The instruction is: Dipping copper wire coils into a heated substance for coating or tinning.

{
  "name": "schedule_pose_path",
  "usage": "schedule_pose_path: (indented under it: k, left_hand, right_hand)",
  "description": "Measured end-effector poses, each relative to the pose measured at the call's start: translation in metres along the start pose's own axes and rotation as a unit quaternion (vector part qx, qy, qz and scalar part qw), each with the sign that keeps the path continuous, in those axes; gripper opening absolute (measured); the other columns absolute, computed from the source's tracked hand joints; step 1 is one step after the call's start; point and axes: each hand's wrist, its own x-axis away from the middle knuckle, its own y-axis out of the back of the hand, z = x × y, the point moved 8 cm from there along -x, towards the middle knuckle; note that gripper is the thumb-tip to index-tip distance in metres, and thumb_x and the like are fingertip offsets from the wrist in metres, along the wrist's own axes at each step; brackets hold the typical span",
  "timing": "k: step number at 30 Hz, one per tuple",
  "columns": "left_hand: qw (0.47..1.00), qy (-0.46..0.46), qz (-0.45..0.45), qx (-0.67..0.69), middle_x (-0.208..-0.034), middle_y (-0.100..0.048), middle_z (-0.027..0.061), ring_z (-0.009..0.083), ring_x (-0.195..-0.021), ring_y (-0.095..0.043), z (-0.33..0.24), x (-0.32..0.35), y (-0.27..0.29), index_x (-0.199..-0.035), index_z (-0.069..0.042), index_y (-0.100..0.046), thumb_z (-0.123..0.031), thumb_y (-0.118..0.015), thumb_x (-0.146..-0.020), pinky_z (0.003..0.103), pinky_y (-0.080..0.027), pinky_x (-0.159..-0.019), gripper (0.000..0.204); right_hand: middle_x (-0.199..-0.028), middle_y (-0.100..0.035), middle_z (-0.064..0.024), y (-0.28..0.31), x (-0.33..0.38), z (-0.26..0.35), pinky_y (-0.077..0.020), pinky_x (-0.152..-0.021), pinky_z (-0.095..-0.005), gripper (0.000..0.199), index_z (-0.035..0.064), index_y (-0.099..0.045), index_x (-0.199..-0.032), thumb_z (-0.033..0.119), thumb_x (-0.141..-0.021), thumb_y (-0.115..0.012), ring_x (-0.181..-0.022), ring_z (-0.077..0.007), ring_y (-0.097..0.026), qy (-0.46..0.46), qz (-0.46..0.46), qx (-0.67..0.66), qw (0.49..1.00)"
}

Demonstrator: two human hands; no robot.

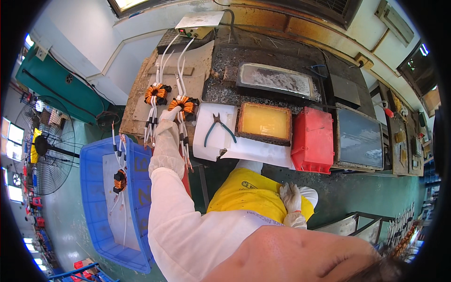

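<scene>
My left hand (171, 114), in a pale glove, reaches over the bench's left part. Its fingers close on the near-left edge of an orange copper-wound toroidal coil (187, 105) with thick white leads. A second such coil (156, 94) lies just left of it, its white leads hanging over the bench's front edge. My right hand (290, 197), also gloved, rests on the yellow apron (244, 190) over my lap, fingers stretched out and holding nothing. Green-handled cutting pliers (219, 129) lie spread on white paper (199, 123) to the right of the coils.
A blue bin (94, 188) at left holds another coil (120, 181). Along the bench stand a tray of yellow liquid (264, 122), a red box (312, 139), a silvery rectangular pot (276, 79) and a grey-topped box (359, 138). A small control box (197, 32) stands behind; a fan (42, 145) is far left.
</scene>
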Motion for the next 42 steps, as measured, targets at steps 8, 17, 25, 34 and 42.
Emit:
schedule_pose_path:
  k: [8,17,25,34,42]
  left_hand:
    - [0.99,0.038,0.048,0.128,-0.114,-0.069,0.0179,0.0259,-0.103,-0.064,-0.036,0.047,0.0,-0.12,0.006,-0.065,-0.053,-0.075,-0.069,0.034,-0.047,-0.088,0.079]
    - [0.954,-0.06,-0.045,0.291,-0.082,-0.07,0.0165,0.022,-0.072,-0.066,-0.027,0.026,-0.014,-0.09,0.013,-0.069,-0.029,-0.08,-0.062,0.035,-0.05,-0.067,0.051]
    - [0.899,-0.166,-0.143,0.379,-0.094,-0.068,0.01,0.0179,-0.081,-0.063,-0.046,0.092,0.031,-0.1,0.006,-0.063,-0.012,-0.078,-0.065,0.031,-0.05,-0.075,0.041]
    - [0.912,-0.314,-0.067,0.254,-0.102,-0.064,0.0096,0.0149,-0.087,-0.063,-0.15,0.216,0.068,-0.117,0.005,-0.051,-0.012,-0.084,-0.072,0.027,-0.052,-0.078,0.058]
    - [0.849,-0.514,0.049,0.114,-0.101,-0.067,0.0129,0.0185,-0.092,-0.066,-0.278,0.361,-0.016,-0.121,-0.001,-0.056,-0.01,-0.08,-0.073,0.032,-0.053,-0.084,0.054]
  right_hand:
    - [-0.124,-0.054,-0.0104,0.0,-0.001,0.002,-0.0511,-0.096,-0.044,0.043,0.0069,-0.048,-0.134,0.032,-0.1,-0.055,-0.108,-0.0241,-0.056,-0.004,0.01,0.031,0.999]
    - [-0.123,-0.054,-0.0112,0.005,-0.005,0.0,-0.0521,-0.094,-0.0433,0.041,0.0058,-0.049,-0.131,0.031,-0.1,-0.056,-0.11,-0.0245,-0.054,-0.004,0.011,0.021,1.0]
    - [-0.105,-0.061,-0.0108,-0.025,0.031,0.021,-0.0532,-0.085,-0.0413,0.022,0.0068,-0.059,-0.101,0.028,-0.098,-0.059,-0.099,-0.0242,-0.058,0.069,0.048,0.0,0.996]
    - [-0.09,-0.057,-0.0062,-0.147,0.126,0.127,-0.0469,-0.07,-0.0335,0.025,0.0041,-0.058,-0.1,0.029,-0.096,-0.058,-0.072,-0.016,-0.049,0.223,0.27,0.16,0.923]
    - [-0.138,-0.051,-0.0167,-0.276,0.182,0.123,-0.0517,-0.079,-0.0296,0.063,0.002,-0.031,-0.147,0.016,-0.092,-0.059,-0.089,-0.0169,-0.063,0.289,0.323,0.322,0.842]
